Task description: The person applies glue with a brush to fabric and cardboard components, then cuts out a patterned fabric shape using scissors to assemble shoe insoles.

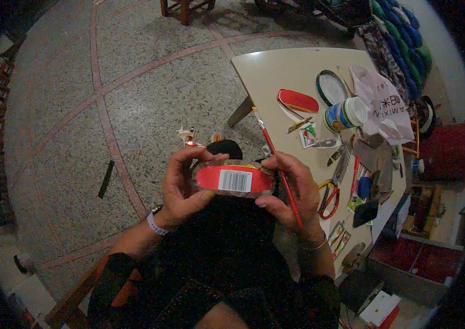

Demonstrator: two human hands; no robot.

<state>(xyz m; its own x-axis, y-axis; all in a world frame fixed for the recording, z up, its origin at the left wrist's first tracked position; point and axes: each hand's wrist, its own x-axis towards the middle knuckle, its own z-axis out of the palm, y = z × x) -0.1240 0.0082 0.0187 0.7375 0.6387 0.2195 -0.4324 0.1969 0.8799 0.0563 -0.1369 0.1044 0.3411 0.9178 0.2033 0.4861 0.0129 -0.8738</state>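
Both my hands hold a red oblong piece (208, 177) with rounded ends and a white barcode label on its face. A greyish, uneven border runs around its edge, and a bit of yellow shows along the top. My left hand (176, 183) is closed on its left end, with the thumb at the lower edge. My right hand (300, 189) grips the right end between thumb and fingers. Also in that hand is a paintbrush (268, 143) with a red handle, slanting across the fingers with its bristles upward. On the table lies a similar red oblong case (298, 101).
The pale table (276, 66) stands to my right. On it are an open white tub (347, 114), a round dark-rimmed lid (331, 86), a plastic bag (378, 98), red-handled scissors (329, 200) and a black phone-like slab (365, 213). A dark strip (106, 180) lies on the floor.
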